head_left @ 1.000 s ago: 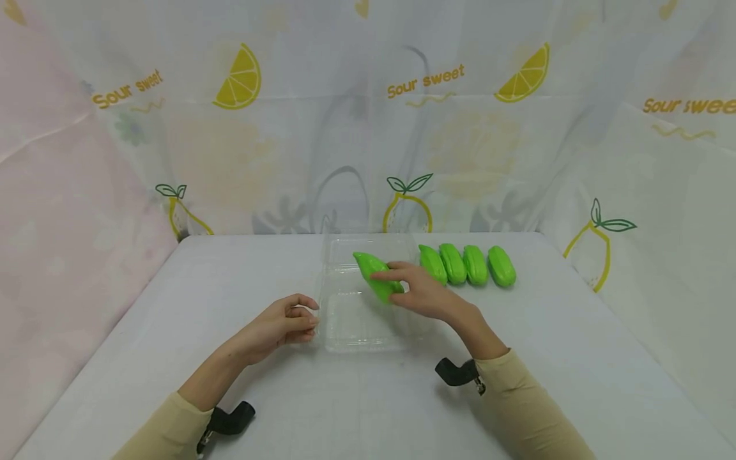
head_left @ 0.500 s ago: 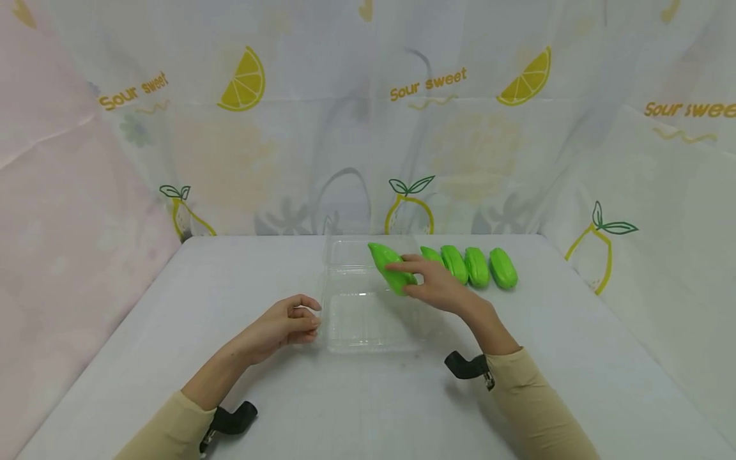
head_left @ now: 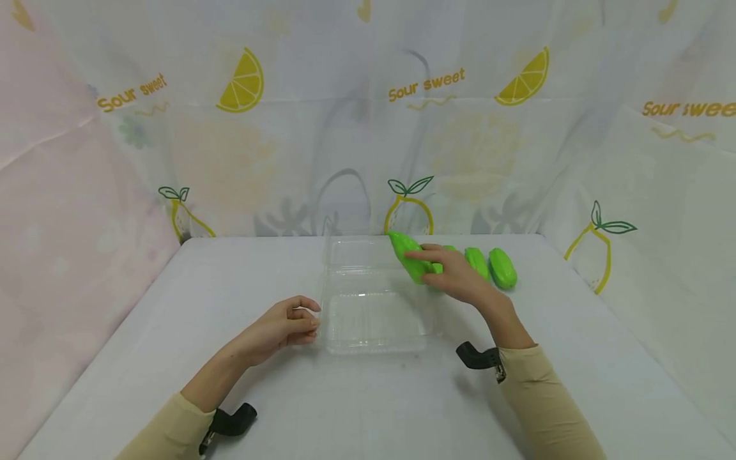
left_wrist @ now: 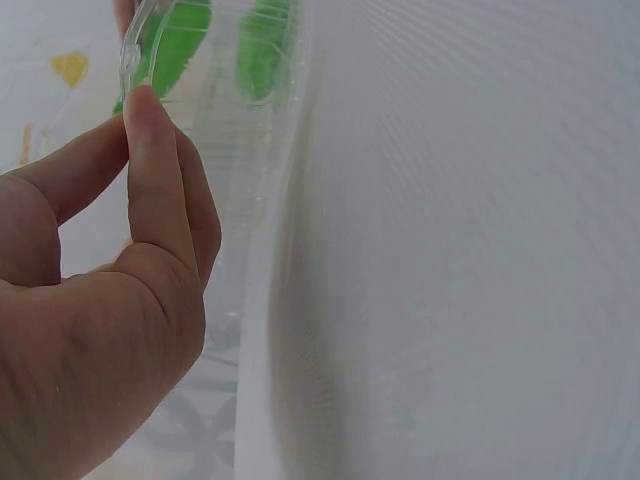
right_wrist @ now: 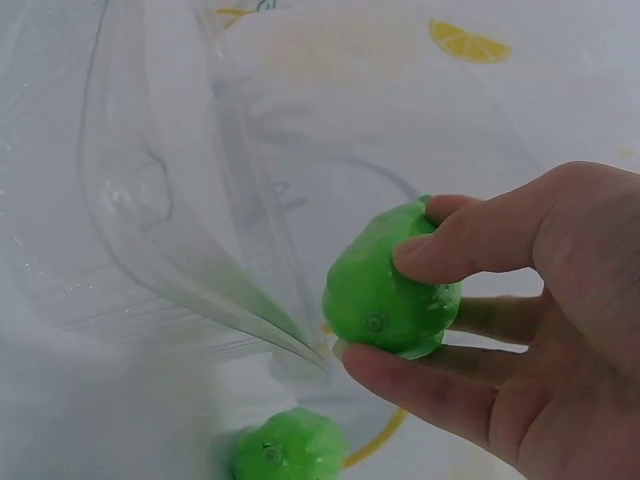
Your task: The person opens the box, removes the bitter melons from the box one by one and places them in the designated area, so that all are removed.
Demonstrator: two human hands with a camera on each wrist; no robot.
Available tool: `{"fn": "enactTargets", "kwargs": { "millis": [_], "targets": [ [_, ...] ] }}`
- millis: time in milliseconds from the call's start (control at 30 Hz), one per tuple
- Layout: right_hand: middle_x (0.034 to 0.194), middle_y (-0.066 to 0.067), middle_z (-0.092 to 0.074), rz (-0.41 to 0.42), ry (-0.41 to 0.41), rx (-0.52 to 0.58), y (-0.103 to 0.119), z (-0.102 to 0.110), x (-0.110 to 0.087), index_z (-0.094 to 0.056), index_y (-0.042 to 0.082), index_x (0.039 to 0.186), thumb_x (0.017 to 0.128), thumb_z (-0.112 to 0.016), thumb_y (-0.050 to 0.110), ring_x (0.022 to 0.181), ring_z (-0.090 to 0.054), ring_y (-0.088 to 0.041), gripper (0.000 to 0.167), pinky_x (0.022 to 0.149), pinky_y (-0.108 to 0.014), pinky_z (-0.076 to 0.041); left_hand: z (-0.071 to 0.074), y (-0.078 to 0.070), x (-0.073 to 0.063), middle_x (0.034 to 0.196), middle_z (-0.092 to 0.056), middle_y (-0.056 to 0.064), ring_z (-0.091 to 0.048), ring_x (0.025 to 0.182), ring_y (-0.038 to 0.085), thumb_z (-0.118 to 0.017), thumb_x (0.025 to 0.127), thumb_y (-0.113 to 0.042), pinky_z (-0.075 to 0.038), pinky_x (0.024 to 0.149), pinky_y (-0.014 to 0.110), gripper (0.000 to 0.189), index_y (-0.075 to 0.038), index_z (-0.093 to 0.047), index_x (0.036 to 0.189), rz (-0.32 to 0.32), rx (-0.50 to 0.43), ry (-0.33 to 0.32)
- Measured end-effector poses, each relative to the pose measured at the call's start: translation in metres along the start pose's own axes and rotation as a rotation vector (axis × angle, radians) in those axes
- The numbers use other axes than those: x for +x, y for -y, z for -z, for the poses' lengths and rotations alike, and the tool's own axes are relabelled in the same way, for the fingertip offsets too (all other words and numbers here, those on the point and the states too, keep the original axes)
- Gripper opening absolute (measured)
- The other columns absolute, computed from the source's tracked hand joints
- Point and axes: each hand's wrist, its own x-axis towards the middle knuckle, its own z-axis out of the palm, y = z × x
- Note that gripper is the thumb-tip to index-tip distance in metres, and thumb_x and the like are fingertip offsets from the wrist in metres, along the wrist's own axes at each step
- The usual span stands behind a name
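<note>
In the head view my left hand [head_left: 283,328] is at the left edge of a clear plastic clamshell box [head_left: 376,347], whose lid lies open toward the back. The left wrist view shows the thumb and fingers pinching the box's rim [left_wrist: 132,60]. My right hand [head_left: 457,275] holds a glossy green, ribbed, elongated fruit-like piece [head_left: 407,252] above the table, near the box's back right side. Thumb and fingers wrap that green piece [right_wrist: 385,290] in the right wrist view. Another green piece [right_wrist: 290,447] lies below it there.
Right of the box, similar green pieces [head_left: 503,268] stand in a row on the white table [head_left: 368,409]; my right hand partly covers the row. A printed cloth [head_left: 322,128] hangs behind the table. Black wrist mounts [head_left: 232,420] stick out from both sleeves.
My right hand has carried the green fruit-like piece from over the box to the right and back, toward the row. My left hand has stayed at the box's edge.
</note>
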Motion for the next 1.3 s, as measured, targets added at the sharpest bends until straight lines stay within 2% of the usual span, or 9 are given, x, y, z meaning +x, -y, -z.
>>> {"fn": "enactTargets", "kwargs": {
  "millis": [167,467,600,733,800,867,967,1133,1300],
  "targets": [
    [0.151,-0.019,-0.046,-0.027,0.005,0.013,-0.005,0.005,-0.002,-0.061,0.019,0.137,0.088,-0.061,0.008,0.142,-0.04,-0.038,0.05,0.105,-0.056,-0.045,0.001,0.002,0.0,0.093,-0.059,0.003,-0.065,0.085,0.013,-0.068,0.095,-0.018,-0.06,0.079,0.021,0.053,0.006,-0.039,0.133,0.005,0.001,0.0],
    [0.153,-0.021,-0.043,-0.059,-0.009,-0.044,-0.012,0.014,-0.005,-0.057,0.015,0.141,0.09,-0.061,0.008,0.144,-0.037,-0.041,0.051,0.106,-0.058,-0.043,0.002,0.003,0.0,0.092,-0.059,0.002,-0.066,0.083,0.011,-0.068,0.095,-0.017,-0.06,0.078,0.021,0.052,0.006,-0.039,0.132,-0.009,-0.009,0.009],
    [0.153,-0.024,-0.042,-0.069,-0.037,-0.065,-0.017,0.018,-0.007,-0.057,0.014,0.141,0.09,-0.061,0.007,0.142,-0.038,-0.043,0.052,0.097,-0.053,-0.047,0.002,0.003,-0.001,0.092,-0.059,0.002,-0.065,0.083,0.012,-0.067,0.095,-0.017,-0.06,0.078,0.021,0.052,0.007,-0.038,0.132,-0.013,-0.008,0.011],
    [0.151,-0.024,-0.045,-0.08,-0.062,-0.069,-0.021,0.023,-0.008,-0.056,0.013,0.141,0.089,-0.06,0.006,0.142,-0.039,-0.043,0.054,0.089,-0.047,-0.046,0.002,0.003,-0.001,0.092,-0.059,0.002,-0.065,0.083,0.012,-0.067,0.095,-0.017,-0.06,0.078,0.021,0.052,0.007,-0.038,0.132,-0.01,-0.007,0.007],
    [0.149,-0.024,-0.047,-0.079,-0.075,-0.075,-0.025,0.026,-0.009,-0.055,0.011,0.142,0.088,-0.059,0.004,0.14,-0.04,-0.044,0.055,0.091,-0.048,-0.047,0.002,0.003,-0.001,0.092,-0.059,0.002,-0.065,0.083,0.012,-0.067,0.095,-0.016,-0.06,0.078,0.021,0.052,0.007,-0.038,0.132,-0.009,-0.006,0.006],
    [0.148,-0.023,-0.049,-0.076,-0.086,-0.087,-0.028,0.03,-0.01,-0.053,0.01,0.143,0.088,-0.059,0.003,0.139,-0.042,-0.043,0.056,0.1,-0.053,-0.046,0.001,0.003,0.0,0.092,-0.059,0.002,-0.065,0.083,0.011,-0.067,0.095,-0.016,-0.06,0.078,0.021,0.052,0.006,-0.039,0.132,-0.006,-0.006,0.004],
    [0.149,-0.02,-0.048,-0.101,-0.099,-0.087,-0.031,0.035,-0.013,-0.049,0.011,0.147,0.088,-0.058,0.004,0.136,-0.046,-0.043,0.06,0.107,-0.058,-0.043,0.001,0.002,0.0,0.093,-0.059,0.002,-0.065,0.084,0.011,-0.067,0.095,-0.017,-0.06,0.078,0.021,0.052,0.006,-0.039,0.132,-0.007,-0.004,0.005],
    [0.156,-0.016,-0.04,-0.179,-0.078,-0.096,-0.034,0.042,-0.017,-0.039,0.018,0.153,0.092,-0.058,0.01,0.135,-0.045,-0.044,0.064,0.105,-0.058,-0.044,0.001,0.002,0.0,0.093,-0.058,0.002,-0.065,0.084,0.011,-0.067,0.096,-0.017,-0.06,0.078,0.021,0.052,0.007,-0.039,0.132,-0.013,0.002,0.009],
    [0.158,-0.016,-0.038,-0.2,-0.077,-0.107,-0.038,0.046,-0.018,-0.038,0.018,0.154,0.092,-0.056,0.01,0.136,-0.043,-0.046,0.064,0.105,-0.059,-0.043,0.001,0.001,0.001,0.093,-0.058,0.002,-0.065,0.084,0.012,-0.067,0.095,-0.017,-0.06,0.078,0.021,0.052,0.007,-0.039,0.132,-0.013,0.007,0.006]
  ]
}}
